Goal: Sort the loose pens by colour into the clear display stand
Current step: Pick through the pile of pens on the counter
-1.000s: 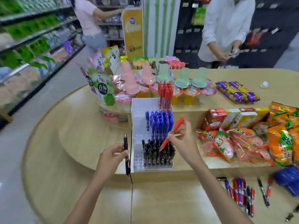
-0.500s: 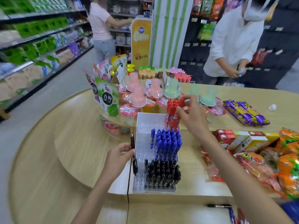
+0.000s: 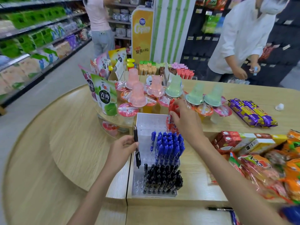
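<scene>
Left hand (image 3: 121, 151) grips black pen (image 3: 138, 157) — right hand (image 3: 185, 117) covers red pens (image 3: 170, 123), grasp unclear.

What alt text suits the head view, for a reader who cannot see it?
A person's right grip pinches red pens at the back of a clear display stand, while the left grip holds a black pen beside it. Blue pens stand in the middle, black pens the front.
</scene>
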